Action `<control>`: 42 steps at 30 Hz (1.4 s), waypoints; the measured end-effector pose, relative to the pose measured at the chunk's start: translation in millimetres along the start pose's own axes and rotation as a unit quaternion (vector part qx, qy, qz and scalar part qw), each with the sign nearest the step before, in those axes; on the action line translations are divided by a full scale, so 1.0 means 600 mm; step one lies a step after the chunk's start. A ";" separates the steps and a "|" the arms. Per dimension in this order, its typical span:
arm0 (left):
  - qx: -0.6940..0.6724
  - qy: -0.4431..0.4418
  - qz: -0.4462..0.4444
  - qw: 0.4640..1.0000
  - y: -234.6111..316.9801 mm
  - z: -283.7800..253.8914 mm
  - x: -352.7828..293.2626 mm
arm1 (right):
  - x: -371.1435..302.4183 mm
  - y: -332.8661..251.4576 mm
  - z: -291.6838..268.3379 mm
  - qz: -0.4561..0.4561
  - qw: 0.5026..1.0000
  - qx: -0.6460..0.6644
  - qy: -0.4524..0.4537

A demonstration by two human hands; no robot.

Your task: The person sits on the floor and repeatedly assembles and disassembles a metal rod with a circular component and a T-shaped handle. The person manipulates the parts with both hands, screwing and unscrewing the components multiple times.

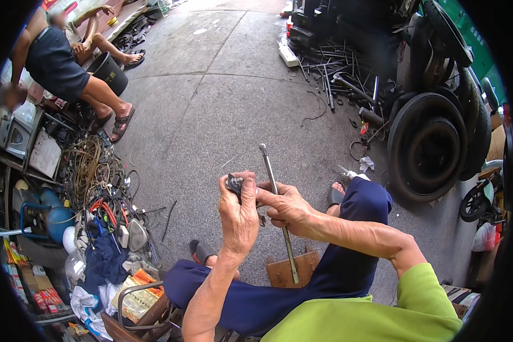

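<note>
Raised over my lap, my left hand [237, 214] is closed round a small dark metal part [233, 183] with a shiny, thread-like end. My right hand [290, 210] is closed on a long metal bar [289, 253], which slants between my knees with its bent end up and away from me. The right fingertips reach to the left hand's thumb, and what lies between them is hidden. Under the bar's lower end is a brown wooden board [279, 273].
Cables [88, 157], cloths and boxes crowd the left side beside a chair frame [132, 308]. Metal rods [347, 74] and tyres [430, 145] lie at right. At far left are another standing person [62, 62], a seated person [105, 45] and a black bucket [109, 73].
</note>
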State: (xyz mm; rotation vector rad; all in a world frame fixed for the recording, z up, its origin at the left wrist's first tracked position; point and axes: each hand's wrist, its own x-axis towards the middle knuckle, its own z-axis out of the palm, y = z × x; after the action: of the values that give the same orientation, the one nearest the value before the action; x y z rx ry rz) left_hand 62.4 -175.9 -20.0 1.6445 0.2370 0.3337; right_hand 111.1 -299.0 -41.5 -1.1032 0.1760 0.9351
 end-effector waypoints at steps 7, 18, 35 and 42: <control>0.158 -0.012 0.036 0.987 0.010 -0.021 -0.007 | 0.001 -0.011 -0.010 -0.037 0.996 -0.076 0.033; 0.236 -0.011 0.201 0.951 0.018 -0.027 -0.016 | -0.005 -0.021 -0.012 -0.088 0.993 -0.061 -0.053; 0.055 -0.067 0.164 0.983 0.012 -0.022 -0.021 | -0.029 -0.019 -0.007 -0.087 0.991 -0.066 -0.073; -0.055 -0.063 0.024 0.996 0.022 -0.012 -0.020 | -0.011 0.011 -0.013 -0.149 0.986 -0.050 -0.064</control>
State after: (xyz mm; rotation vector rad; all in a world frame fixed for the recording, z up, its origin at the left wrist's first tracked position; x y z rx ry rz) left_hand 48.2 -174.5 -7.5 1.5570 0.0820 0.2742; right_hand 104.7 -308.2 -46.0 -1.1215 -0.1399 0.7486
